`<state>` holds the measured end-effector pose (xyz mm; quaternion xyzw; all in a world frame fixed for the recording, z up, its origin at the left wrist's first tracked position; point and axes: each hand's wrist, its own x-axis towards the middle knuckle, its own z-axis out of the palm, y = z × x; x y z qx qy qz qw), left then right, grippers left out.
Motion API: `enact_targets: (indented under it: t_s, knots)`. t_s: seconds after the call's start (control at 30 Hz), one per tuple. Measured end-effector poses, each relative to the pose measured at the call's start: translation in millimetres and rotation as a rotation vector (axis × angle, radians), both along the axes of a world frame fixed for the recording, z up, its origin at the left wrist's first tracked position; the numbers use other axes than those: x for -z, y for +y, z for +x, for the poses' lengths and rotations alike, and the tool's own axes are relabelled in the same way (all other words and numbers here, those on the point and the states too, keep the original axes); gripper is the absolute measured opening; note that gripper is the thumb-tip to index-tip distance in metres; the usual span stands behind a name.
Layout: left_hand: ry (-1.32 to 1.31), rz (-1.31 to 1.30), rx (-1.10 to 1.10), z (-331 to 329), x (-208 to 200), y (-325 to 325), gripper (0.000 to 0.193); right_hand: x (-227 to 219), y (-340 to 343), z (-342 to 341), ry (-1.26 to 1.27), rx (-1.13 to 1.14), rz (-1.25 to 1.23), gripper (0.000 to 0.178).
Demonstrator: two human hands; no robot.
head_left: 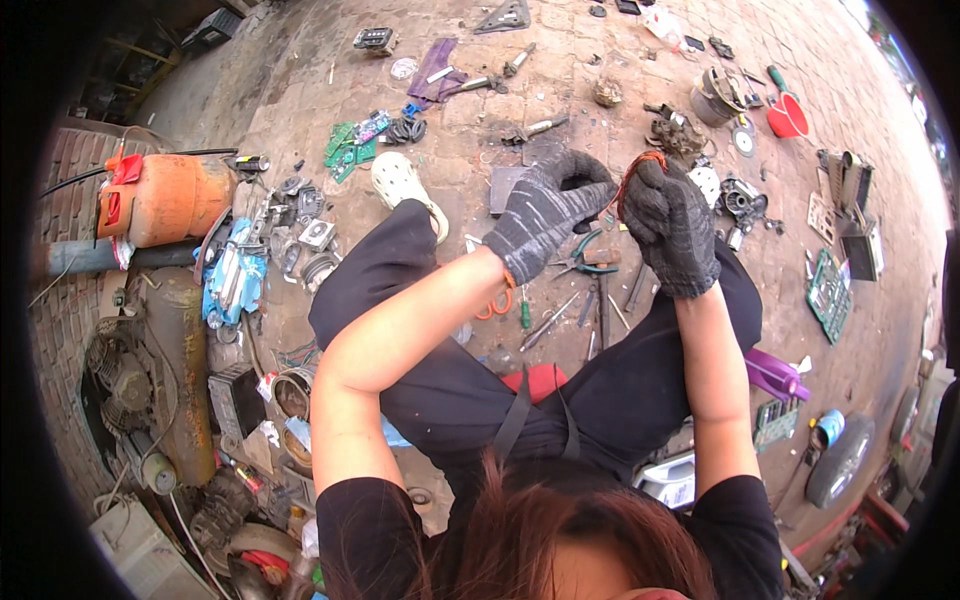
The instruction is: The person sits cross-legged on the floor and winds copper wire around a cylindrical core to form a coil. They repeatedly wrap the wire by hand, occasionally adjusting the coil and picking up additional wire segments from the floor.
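Both my hands wear dark grey knitted gloves and are raised between my knees. My right hand [668,225] is closed around a bundle of reddish copper wire [643,163], which shows as a curved edge along its fingers; the rest is hidden by the glove. My left hand [545,215] is pinched at the near end of a strand of this wire, its fingertips close to my right hand. On the ground below lie pliers with teal handles [575,262], a hammer [603,300], a green-handled screwdriver [525,315] and orange-handled scissors [495,306].
An orange gas cylinder [170,200] lies at the left, above a rusty tank [175,370]. Green circuit boards [350,150], metal parts and a red scoop [788,116] are scattered over the brick ground. A metal pot [718,98] stands far right; a wheel [840,462] lies near right.
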<state>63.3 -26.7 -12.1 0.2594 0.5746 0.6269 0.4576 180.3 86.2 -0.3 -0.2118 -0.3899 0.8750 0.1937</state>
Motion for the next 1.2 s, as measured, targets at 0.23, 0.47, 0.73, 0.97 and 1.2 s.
enact_targets:
  t_s: [0.23,0.47,0.73,0.97,1.2]
  knots:
    - [1.106,0.283,-0.159,-1,-1,8,0.018,10,10,0,0.068,-0.037,-0.196,0.009]
    - [1.733,0.413,0.056,-16,6,4,0.024,7,15,3,0.193,-0.095,-0.809,0.011]
    - [0.952,0.276,-0.278,-5,3,7,0.014,0,11,5,0.296,-0.147,-0.635,0.012]
    - [-0.436,-0.100,-0.014,7,-3,12,0.014,0,0,15,-0.153,-0.013,0.743,0.017]
    - [-0.806,-0.181,0.105,-4,-10,6,0.016,-11,6,23,-0.270,-0.012,0.602,0.014]
